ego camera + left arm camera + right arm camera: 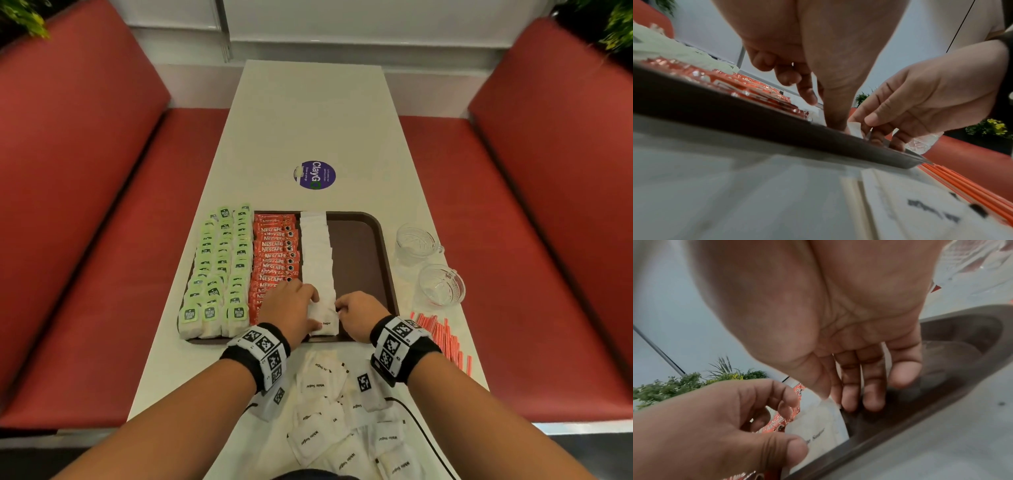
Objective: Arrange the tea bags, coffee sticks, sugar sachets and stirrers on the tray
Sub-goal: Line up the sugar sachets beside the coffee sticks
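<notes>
— Red padded benches (85,205) run down both sides of a long white table (308,113), with a round purple sticker (314,175) stuck near its middle. What's on the near end?

— One dark brown plastic tray (359,246). Green-tagged tea bags (219,267) fill its left part in rows, red Nescafé coffee sticks (275,246) lie stacked beside them, and a single column of white paper sugar sachets (317,253) runs down the middle. Its right part is bare brown.

— And the hands?

— Both are at the near end of the sugar column. The left hand (291,308) has its thumb on the nearest sachet and its fingers curled over the edge where the sugar meets the coffee sticks. The right hand (359,315) has its fingers held together, pointing down, tips touching the sachet's right edge and the tray floor; whether its thumb pinches the paper, I cannot tell.

— Anything still off the tray?

— A loose heap of white sugar sachets (342,421) on the table between the forearms, thin red-and-white striped stirrers (445,337) lying beside the tray's near right corner, and two clear cut-glass cups (428,267) beyond them.
</notes>
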